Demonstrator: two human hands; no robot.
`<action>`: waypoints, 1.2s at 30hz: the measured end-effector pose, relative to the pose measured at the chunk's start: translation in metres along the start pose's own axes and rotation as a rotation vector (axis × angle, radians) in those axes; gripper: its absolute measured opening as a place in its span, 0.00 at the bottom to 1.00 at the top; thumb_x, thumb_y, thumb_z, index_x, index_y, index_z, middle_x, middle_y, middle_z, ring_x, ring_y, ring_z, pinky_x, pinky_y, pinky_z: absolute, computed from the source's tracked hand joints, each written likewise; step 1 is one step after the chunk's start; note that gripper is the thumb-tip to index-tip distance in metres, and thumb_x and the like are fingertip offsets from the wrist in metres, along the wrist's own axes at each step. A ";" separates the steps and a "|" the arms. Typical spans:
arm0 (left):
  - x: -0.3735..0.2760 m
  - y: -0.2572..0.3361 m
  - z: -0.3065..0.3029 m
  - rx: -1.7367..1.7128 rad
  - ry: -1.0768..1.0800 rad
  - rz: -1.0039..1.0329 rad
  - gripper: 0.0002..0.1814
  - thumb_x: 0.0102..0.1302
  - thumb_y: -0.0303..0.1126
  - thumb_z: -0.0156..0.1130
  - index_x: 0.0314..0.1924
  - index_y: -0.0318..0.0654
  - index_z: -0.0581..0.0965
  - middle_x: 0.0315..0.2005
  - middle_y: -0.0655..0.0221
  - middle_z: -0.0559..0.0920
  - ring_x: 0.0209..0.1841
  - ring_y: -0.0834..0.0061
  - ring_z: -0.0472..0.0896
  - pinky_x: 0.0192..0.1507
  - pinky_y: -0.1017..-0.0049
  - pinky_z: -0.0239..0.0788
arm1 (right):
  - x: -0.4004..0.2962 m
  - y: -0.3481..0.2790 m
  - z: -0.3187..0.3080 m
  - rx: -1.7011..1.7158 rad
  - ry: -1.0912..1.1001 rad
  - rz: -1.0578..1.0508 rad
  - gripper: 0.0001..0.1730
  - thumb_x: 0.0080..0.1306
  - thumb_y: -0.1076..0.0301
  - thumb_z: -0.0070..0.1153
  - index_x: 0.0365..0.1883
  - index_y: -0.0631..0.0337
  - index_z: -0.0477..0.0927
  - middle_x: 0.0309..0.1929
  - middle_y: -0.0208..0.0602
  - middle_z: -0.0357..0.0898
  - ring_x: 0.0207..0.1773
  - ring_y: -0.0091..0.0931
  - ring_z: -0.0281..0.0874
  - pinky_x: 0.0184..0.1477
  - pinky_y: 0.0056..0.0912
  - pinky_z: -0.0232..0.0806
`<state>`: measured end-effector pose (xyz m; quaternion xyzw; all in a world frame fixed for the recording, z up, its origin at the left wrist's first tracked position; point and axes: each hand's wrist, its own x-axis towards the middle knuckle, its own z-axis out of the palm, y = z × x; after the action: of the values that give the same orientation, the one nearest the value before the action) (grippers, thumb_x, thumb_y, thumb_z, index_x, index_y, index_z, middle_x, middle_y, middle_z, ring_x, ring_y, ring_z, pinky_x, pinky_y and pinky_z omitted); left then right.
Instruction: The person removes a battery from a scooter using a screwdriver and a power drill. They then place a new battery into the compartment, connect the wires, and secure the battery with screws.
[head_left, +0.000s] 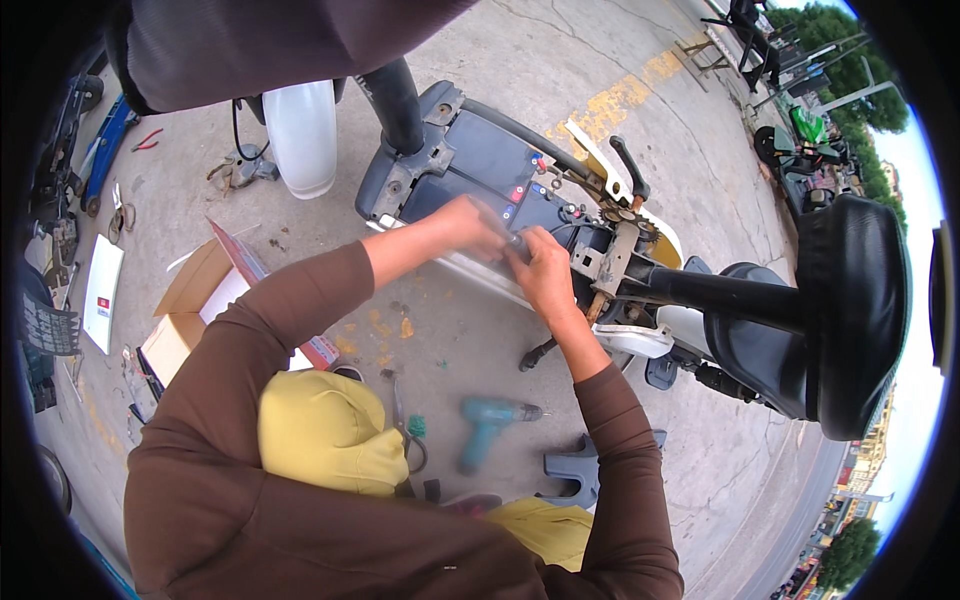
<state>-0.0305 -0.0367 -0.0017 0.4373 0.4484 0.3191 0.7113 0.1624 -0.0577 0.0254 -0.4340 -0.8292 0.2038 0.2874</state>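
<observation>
My left hand (476, 227), blurred by motion, is over the near side of an opened electric scooter's battery bay. My right hand (546, 271) meets it there, its thumb and fingers pinching a small dark piece (517, 244) that I cannot identify. Whether my left fingers also grip this piece is hidden by the blur. Beyond the hands sit dark battery blocks (491, 150) with red and blue terminal markings. Short black leads (574, 214) run among the terminals beside my right hand. A metal frame bracket (616, 262) and a gear sprocket (649, 231) stand to the right.
A teal cordless drill (480, 429) lies on the concrete, with scissors (412, 442) and a grey plastic part (574, 472) nearby. An open cardboard box (184, 341) stands left. Red-handled pliers (148, 140) lie farther off. The black scooter seat (847, 315) juts in at right.
</observation>
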 end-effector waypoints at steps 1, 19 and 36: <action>0.001 -0.002 0.000 0.016 0.005 0.025 0.11 0.59 0.23 0.65 0.43 0.27 0.80 0.34 0.59 0.85 0.34 0.68 0.86 0.38 0.72 0.82 | 0.000 -0.004 -0.003 0.005 0.014 0.032 0.08 0.58 0.73 0.63 0.35 0.66 0.78 0.32 0.48 0.77 0.35 0.43 0.78 0.37 0.40 0.70; -0.007 0.001 0.016 0.270 0.238 0.208 0.10 0.67 0.22 0.57 0.46 0.25 0.78 0.31 0.61 0.83 0.31 0.76 0.83 0.35 0.77 0.77 | -0.086 -0.070 -0.087 0.087 -0.231 0.323 0.28 0.64 0.72 0.55 0.64 0.64 0.70 0.57 0.57 0.75 0.62 0.49 0.71 0.63 0.42 0.64; -0.008 -0.004 0.012 0.192 0.187 0.219 0.11 0.66 0.22 0.59 0.47 0.25 0.78 0.33 0.62 0.84 0.33 0.76 0.84 0.38 0.77 0.76 | -0.074 -0.088 -0.085 -0.242 -0.270 0.220 0.27 0.61 0.72 0.55 0.60 0.61 0.71 0.44 0.60 0.74 0.39 0.53 0.79 0.40 0.51 0.73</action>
<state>-0.0220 -0.0492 0.0002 0.5177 0.4906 0.3897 0.5826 0.1986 -0.1591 0.1183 -0.5221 -0.8261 0.1891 0.0957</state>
